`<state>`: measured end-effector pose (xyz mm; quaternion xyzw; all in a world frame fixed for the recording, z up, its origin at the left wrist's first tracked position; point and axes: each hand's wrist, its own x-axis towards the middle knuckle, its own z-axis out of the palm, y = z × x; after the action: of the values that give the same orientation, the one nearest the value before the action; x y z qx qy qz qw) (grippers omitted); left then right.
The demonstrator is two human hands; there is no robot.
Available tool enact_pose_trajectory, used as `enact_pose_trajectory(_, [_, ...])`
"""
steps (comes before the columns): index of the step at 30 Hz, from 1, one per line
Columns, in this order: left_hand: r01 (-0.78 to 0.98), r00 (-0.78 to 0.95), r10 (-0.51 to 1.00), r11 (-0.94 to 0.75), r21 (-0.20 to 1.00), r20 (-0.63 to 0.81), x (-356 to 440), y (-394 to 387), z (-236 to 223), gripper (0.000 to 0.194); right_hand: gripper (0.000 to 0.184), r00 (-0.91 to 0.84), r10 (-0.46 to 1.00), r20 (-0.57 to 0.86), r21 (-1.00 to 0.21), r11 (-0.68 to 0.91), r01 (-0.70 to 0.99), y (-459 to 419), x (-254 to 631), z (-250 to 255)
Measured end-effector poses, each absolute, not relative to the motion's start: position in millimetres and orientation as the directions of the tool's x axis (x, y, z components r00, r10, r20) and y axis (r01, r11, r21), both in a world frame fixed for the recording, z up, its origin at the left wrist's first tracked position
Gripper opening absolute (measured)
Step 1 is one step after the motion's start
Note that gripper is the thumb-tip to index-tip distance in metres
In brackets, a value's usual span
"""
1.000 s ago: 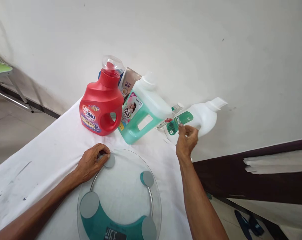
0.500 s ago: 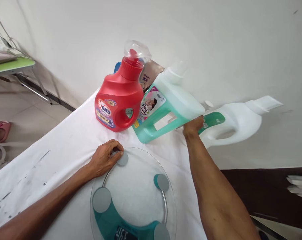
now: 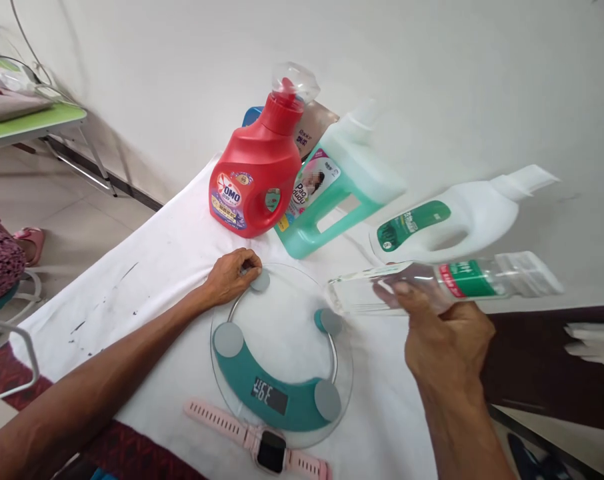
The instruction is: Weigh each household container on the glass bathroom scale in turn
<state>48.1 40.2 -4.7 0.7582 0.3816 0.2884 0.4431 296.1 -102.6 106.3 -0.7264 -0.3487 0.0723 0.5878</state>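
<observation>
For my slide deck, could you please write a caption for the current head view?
The right hand holds a clear bottle while the left hand rests at the edge of the glass scale.

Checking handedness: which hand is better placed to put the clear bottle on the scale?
Likely the right hand: it holds the clear bottle; the left hand is at the rim of the scale.
</observation>
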Motion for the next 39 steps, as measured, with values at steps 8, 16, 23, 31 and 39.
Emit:
enact_pose_trajectory(8, [0.308, 0.559, 0.817, -0.362, 0.880, 0.140, 45, 41, -8, 0.010, 0.047, 0.576, 0.774, 0.262, -0.864, -0.078, 0.498, -146, 219, 81])
enact_pose_trajectory(16, [0.288, 0.568, 0.807, -0.381, 0.879, 0.163, 44, 41, -11, 0.013, 0.082, 0.532, 0.804, 0.265, -0.941, 0.095, 0.325, -158, 224, 46])
enact_pose_trajectory(23, [0.286, 0.560, 0.811, -0.384, 0.878, 0.173, 45, 40, -12, 0.012, 0.055, 0.808, 0.429, 0.403, -0.905, 0.059, 0.420, -181, 266, 1])
enact_pose_trajectory(31, [0.259, 0.559, 0.811, -0.370, 0.892, 0.174, 46, 41, -13, 0.013, 0.067, 0.889, 0.440, 0.125, -0.988, -0.024, 0.151, -183, 282, -13])
enact_pose_trajectory(39, [0.254, 0.554, 0.817, -0.351, 0.901, 0.162, 46, 41, -12, 0.012, 0.073, 0.877, 0.471, 0.089, -0.993, -0.031, 0.118, -184, 284, -18])
